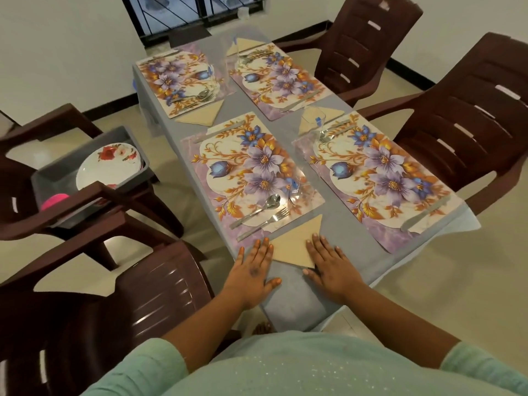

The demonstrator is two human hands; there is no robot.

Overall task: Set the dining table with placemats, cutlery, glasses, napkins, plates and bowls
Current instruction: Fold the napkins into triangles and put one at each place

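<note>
four placemats (251, 172) lie in two rows on the surface (288, 292). on the near left placemat a spoon (257, 210) lies beside a fork (264, 222); a napkin (297, 244) lies just before it, between the hands (254, 270). left of the surface, a tub (57, 170) on a chair (94, 201) holds plates (110, 164).

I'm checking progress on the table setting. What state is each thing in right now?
Near napkin: folded in a triangle, flat on the table, both hands touching it.
Left hand: open, flat, fingertips at the napkin's edge.
Right hand: open, flat, fingers on the napkin's edge.
Near left placemat: laid flat, no plate yet.
Spoon and fork: lying on that placemat.
Plates: stacked in the grey tub on a chair.
</note>
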